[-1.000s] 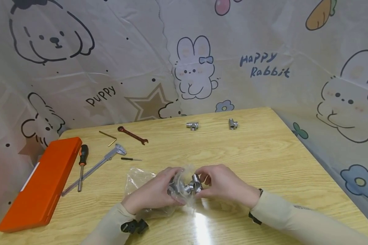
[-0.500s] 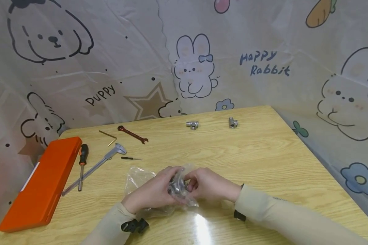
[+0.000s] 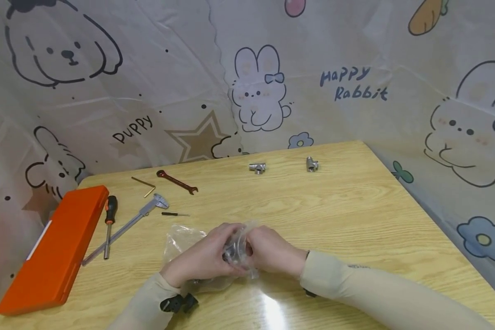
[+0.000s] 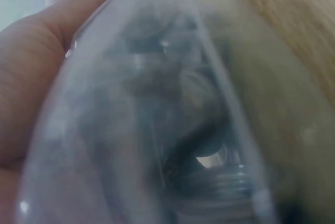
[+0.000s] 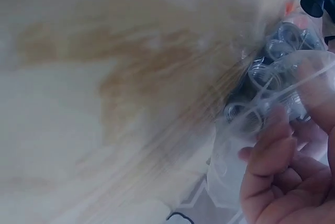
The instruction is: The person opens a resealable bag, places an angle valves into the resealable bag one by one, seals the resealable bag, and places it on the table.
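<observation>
Clearly, from the head view, we have both hands meeting low in the centre of the frame on a crumpled clear plastic bag (image 3: 189, 247) that holds several silvery threaded metal pipe fittings (image 3: 232, 251). Our left hand (image 3: 202, 261) curls round the bag from the left, gripping it with the fittings bunched inside, while our right hand (image 3: 270, 254) has its fingers tucked in at the bag's mouth, closed round the plastic or a fitting; we cannot tell which. The bag rests on the pale wooden tabletop (image 3: 354, 215). Toward the upper middle two loose silvery tee fittings (image 3: 257, 167) lie well apart from the hands. At the left sit a flat orange plastic case (image 3: 53, 247), a screwdriver with a black and orange handle (image 3: 108, 224), a steel caliper (image 3: 128, 224) and a reddish open-ended wrench (image 3: 176, 182).

Next, the left wrist view is filled by blurred plastic film (image 4: 209, 103); a threaded fitting (image 4: 220, 182) shows dimly at the lower right and our thumb presses the film at the upper left.

Lastly, in the right wrist view the fittings (image 5: 267, 77) cluster at the upper right inside the bag, with our fingertips (image 5: 272, 145) curled on the plastic just below them.

We judge the step goes best if the left hand keeps the mouth spread and steady, and the right pinches a single fitting by its body, so the threads do not snag the film.
</observation>
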The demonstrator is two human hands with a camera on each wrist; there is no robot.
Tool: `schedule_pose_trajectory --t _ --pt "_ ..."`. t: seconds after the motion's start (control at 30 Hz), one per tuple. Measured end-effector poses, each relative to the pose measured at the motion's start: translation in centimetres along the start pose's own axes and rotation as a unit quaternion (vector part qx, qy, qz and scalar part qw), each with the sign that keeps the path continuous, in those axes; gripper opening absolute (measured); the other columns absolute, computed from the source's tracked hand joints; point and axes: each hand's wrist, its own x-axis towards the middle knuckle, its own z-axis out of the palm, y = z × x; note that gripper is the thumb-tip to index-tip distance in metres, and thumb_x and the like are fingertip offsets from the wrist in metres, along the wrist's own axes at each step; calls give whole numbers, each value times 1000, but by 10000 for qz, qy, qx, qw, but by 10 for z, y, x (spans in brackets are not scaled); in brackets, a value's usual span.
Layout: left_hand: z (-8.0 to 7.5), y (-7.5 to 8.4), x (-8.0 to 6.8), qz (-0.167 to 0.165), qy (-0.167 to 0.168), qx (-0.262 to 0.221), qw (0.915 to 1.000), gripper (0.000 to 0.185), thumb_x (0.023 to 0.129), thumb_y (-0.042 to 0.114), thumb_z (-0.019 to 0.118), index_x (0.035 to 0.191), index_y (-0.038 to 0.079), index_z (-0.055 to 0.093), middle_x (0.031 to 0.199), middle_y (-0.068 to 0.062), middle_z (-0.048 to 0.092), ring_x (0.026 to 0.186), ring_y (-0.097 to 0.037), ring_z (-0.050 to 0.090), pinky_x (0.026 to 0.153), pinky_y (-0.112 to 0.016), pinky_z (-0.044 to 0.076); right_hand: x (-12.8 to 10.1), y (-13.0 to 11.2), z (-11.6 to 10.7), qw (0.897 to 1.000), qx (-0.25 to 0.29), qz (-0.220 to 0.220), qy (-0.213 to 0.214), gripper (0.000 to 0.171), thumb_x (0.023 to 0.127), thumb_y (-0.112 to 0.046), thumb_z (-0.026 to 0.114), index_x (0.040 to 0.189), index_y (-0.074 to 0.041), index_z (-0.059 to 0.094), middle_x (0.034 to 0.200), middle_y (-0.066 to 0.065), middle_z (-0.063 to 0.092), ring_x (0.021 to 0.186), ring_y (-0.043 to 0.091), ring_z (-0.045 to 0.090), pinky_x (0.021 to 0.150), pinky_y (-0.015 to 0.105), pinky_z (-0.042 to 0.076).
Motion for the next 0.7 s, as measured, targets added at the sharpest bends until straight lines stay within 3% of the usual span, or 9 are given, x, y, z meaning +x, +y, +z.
schedule_pose_trajectory --t 0.1,0.2,0.37,0.57,0.7 --pt "-1 0 -1 -107 -38 2 9999 104 70 54 85 151 10 36 144 -6 46 128 -25 45 105 -47 41 -3 0 -7 9998 86 -54 -175 15 78 -10 83 88 -9 72 62 -12 56 53 1 49 51 18 45" --pt "-1 1 0 -212 -98 -6 9997 103 71 51 86 151 12 36 142 -5 47 125 -24 47 103 -46 43 -12 2 -25 9991 194 -64 -371 34 78 -9 83 110 -4 72 68 -12 62 58 0 55 57 19 51" --pt "-3 3 2 -364 -212 -98 9991 101 72 44 88 152 14 35 138 -2 48 119 -20 49 100 -43 45 -26 21 -70 9996 -155 126 -176 40 79 -11 82 115 2 70 72 -12 64 63 2 58 60 21 53" --pt "-3 3 2 -365 -213 -163 9990 100 72 42 88 151 13 35 138 -3 47 118 -19 50 99 -42 46 -20 81 -136 9921 -838 835 423 33 86 -12 77 117 0 70 82 -4 67 72 10 60 65 30 52" --pt "-1 2 1 -380 -219 -154 9989 98 72 42 88 151 14 36 138 -2 48 116 -18 50 98 -41 47 -10 132 -168 9823 -1283 1204 635 37 89 -10 74 122 4 66 97 11 70 85 23 65 76 41 54"
